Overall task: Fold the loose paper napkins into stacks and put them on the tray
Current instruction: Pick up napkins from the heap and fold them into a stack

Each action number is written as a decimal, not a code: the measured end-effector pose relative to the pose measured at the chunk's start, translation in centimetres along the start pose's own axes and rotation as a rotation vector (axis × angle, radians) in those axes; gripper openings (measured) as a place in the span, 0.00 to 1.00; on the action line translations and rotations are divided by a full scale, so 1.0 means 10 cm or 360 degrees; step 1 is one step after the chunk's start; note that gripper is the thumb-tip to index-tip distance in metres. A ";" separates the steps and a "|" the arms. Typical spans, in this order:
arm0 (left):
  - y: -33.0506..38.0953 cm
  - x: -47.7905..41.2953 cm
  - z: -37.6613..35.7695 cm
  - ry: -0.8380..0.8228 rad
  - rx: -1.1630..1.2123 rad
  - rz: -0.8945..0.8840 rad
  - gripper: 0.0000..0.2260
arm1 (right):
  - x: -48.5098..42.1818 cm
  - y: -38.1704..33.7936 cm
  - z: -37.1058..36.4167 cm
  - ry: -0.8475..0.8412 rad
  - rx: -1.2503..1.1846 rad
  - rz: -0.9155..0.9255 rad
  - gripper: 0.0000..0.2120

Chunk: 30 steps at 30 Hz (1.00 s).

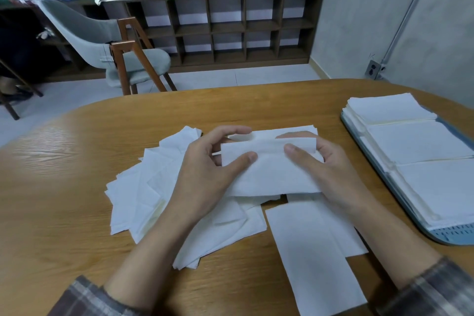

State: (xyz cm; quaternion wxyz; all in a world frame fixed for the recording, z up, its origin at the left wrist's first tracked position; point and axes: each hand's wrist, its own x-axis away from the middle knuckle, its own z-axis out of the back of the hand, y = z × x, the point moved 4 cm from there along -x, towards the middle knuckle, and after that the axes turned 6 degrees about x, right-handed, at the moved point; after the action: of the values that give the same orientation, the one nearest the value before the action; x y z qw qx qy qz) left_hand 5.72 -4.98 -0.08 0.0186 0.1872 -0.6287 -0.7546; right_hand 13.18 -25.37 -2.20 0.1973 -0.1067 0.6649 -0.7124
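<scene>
Inspector: Left of centre?
Operator: I see loose napkins (143, 187) heaped on the table (64, 161). The left hand (205, 169) pinches the left end of the half-folded napkin (269, 172), thumb on top.
Inspector: Rightward?
Operator: The right hand (325, 169) pinches its right end likewise. Folded stacks (415, 141) fill the tray (456, 236) at the right edge.

tray (451, 237) cut off right, napkin pile (138, 195) partly under left hand (205, 174)

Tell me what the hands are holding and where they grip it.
Both hold one partly folded napkin over the loose pile: the left hand pinches its left end, the right hand its right end, thumbs on top.
</scene>
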 end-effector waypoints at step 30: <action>-0.11 0.04 -0.08 -0.0012 -0.0163 -0.0056 0.27 | -0.03 -0.01 0.09 -0.0302 -0.0071 0.0188 0.16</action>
State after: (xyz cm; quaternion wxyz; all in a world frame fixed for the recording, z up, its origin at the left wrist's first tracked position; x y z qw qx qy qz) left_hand 5.85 -5.57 -1.37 0.0125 0.1942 -0.5858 -0.7867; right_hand 13.78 -26.06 -1.97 0.2986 -0.1387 0.6641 -0.6712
